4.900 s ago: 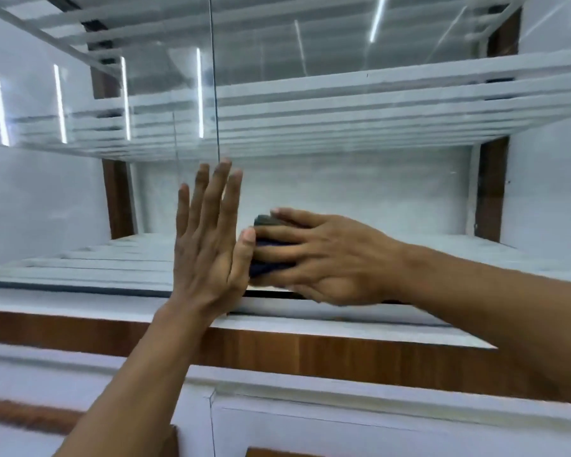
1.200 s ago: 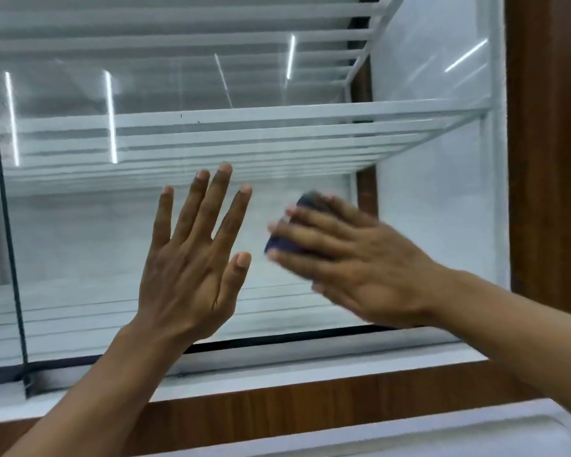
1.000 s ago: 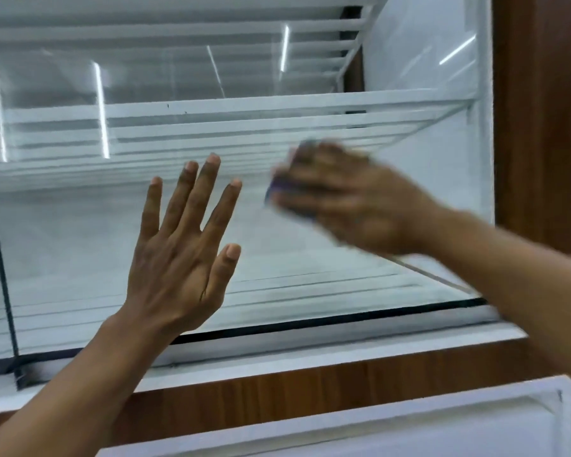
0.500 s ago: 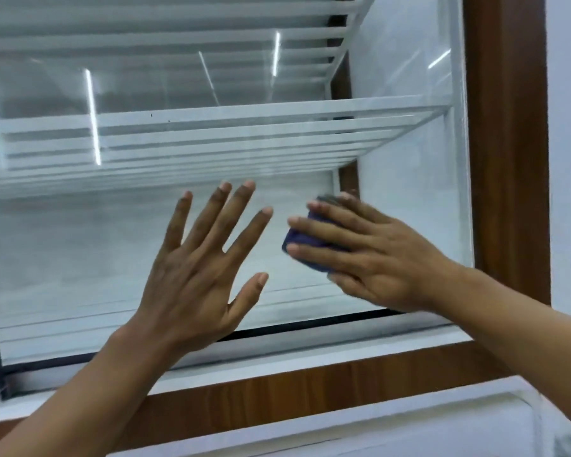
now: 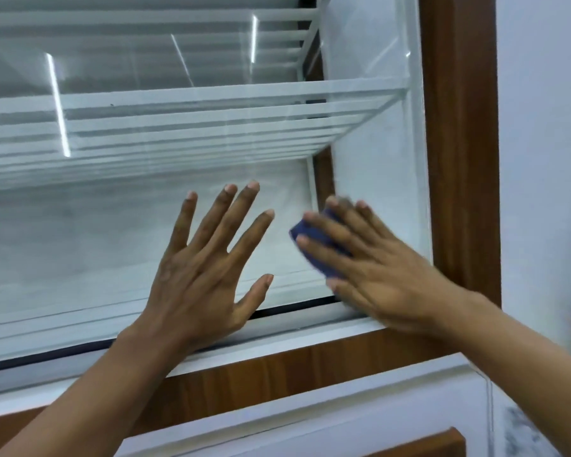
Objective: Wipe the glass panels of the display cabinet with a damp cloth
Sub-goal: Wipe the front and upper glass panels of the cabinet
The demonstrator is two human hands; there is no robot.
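Observation:
The display cabinet's front glass panel [image 5: 80, 242] fills the upper left of the head view, with light strips reflected in it. My left hand [image 5: 205, 272] lies flat on the glass near its lower edge, fingers spread and straight. To its right, my right hand [image 5: 376, 268] presses a folded dark blue cloth [image 5: 314, 239] against the glass with straight fingers, close to the panel's lower right corner. The hand is slightly blurred and covers most of the cloth.
White slatted shelves [image 5: 178, 127] sit behind the glass. A brown wooden frame [image 5: 459, 159] runs up the right side and along the bottom of the panel. Below is a white cabinet ledge [image 5: 310, 410], and a white wall [image 5: 541, 159] stands at the right.
My right hand has swept the cloth up and back down, ending nearer the panel's lower right corner. My left hand has stayed flat on the glass with its fingers spread.

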